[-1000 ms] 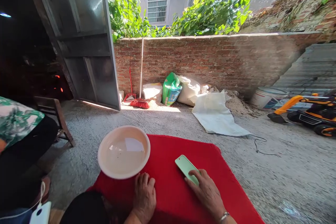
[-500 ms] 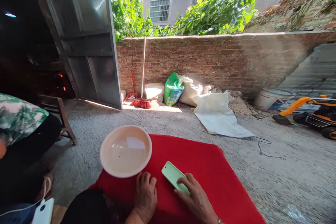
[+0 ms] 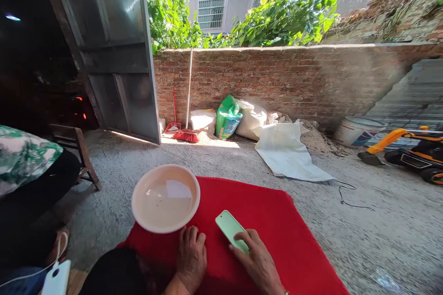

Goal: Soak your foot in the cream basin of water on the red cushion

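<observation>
A light green phone (image 3: pixel 230 227) lies slantwise on the red cloth (image 3: pixel 256 198). My right hand (image 3: pixel 258 258) grips its near end, with the thumb on the left edge and bent fingers over the top. Left of it, my left hand (image 3: pixel 192 254) rests on the cloth, its loosely bent fingers holding nothing. Those fingertips lie close to the rim of a pale pink basin (image 3: pixel 138 214), which stands at the far left of the cloth. Clear water with a few dark specks appears to be in the basin.
At the left, a seated person's patterned sleeve (image 3: pixel 31 159) is near a wooden chair (image 3: pixel 81 147) and a white phone on a cable (image 3: pixel 57 279). Sacks (image 3: pixel 228 117), a broom (image 3: pixel 187 135), a bucket (image 3: pixel 356 131) and a toy excavator (image 3: pixel 415 152) stand by the brick wall.
The green phone has shifted slightly to the right and turned a little under my right hand. My left hand and the basin stay almost where they were.
</observation>
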Tool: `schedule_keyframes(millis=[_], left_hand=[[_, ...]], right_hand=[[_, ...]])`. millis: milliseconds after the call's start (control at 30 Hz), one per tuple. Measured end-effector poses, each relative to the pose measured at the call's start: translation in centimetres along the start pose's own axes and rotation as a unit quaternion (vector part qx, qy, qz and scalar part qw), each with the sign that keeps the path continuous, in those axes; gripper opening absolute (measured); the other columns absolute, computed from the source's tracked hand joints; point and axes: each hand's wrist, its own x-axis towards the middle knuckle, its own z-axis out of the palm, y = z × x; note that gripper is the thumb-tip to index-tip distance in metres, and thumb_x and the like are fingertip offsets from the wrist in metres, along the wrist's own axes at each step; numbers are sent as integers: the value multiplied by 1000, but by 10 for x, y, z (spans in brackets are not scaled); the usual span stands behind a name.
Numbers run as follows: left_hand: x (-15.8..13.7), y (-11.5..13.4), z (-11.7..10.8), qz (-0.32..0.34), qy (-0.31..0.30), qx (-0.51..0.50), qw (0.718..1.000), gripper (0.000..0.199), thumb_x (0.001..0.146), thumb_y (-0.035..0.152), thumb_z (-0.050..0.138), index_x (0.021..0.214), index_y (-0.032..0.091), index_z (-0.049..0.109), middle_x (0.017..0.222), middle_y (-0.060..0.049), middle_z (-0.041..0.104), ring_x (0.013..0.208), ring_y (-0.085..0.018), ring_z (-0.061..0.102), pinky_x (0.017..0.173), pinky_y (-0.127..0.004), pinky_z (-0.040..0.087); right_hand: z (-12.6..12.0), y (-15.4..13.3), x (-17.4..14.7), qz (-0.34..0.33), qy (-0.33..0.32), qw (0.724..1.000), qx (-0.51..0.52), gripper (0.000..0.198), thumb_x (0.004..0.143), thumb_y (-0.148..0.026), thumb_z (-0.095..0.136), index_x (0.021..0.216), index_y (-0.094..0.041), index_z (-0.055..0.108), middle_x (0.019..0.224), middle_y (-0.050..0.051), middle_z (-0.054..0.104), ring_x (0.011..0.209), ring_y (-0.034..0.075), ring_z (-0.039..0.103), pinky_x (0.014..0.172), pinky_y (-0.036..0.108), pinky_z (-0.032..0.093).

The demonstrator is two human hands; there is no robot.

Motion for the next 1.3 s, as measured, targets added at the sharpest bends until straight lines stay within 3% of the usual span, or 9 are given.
schedule_keyframes(millis=[167,400,567,767,1000,1167,1300], left_hand=[[-2,-3,6,16,53,-4,998,18,76,10,60,84,26,65,97,2,64,101,-18,56,105,-37,37],[0,2,0,13,40,-6,999,18,78,13,60,86,27,65,94,2,63,98,-18,56,103,-38,39],[-2,-2,7,24,59,6,998,17,77,11,60,86,26,64,95,2,63,99,-18,55,102,-37,39],[-2,-5,9,41,102,12,994,18,75,10,60,84,25,64,95,1,63,99,-18,55,103,-37,39],[-1,-1,2,35,90,-3,995,20,74,10,59,83,26,65,91,2,62,94,-18,56,100,-38,42],[-2,-2,3,31,84,-9,996,20,75,9,58,84,26,65,93,2,63,97,-18,57,102,-38,41],[-2,-4,1,33,78,-11,996,20,77,10,58,85,26,65,95,1,64,99,-18,57,104,-39,40]], right_hand=[[18,-10,-5,-59,-23,997,-47,15,82,-44,64,86,-31,68,92,2,64,79,18,64,72,29,52],[-11,28,8,39,21,998,-45,28,84,-56,56,87,-30,67,89,3,63,74,19,65,65,29,51],[4,8,-1,7,-19,1000,17,26,83,-54,58,88,-31,67,91,2,62,79,18,64,70,29,52],[25,-5,-6,-47,-28,998,-24,15,81,-44,64,86,-30,67,93,2,63,82,19,63,74,30,51],[1,23,8,35,33,998,-32,25,82,-53,58,87,-30,67,89,2,61,75,18,64,68,29,50],[8,0,3,15,-10,1000,21,21,82,-50,60,87,-30,67,90,1,61,79,18,63,71,28,51],[22,-17,0,-14,-26,1000,-7,12,79,-40,65,86,-30,67,90,1,63,81,19,63,74,30,51]])
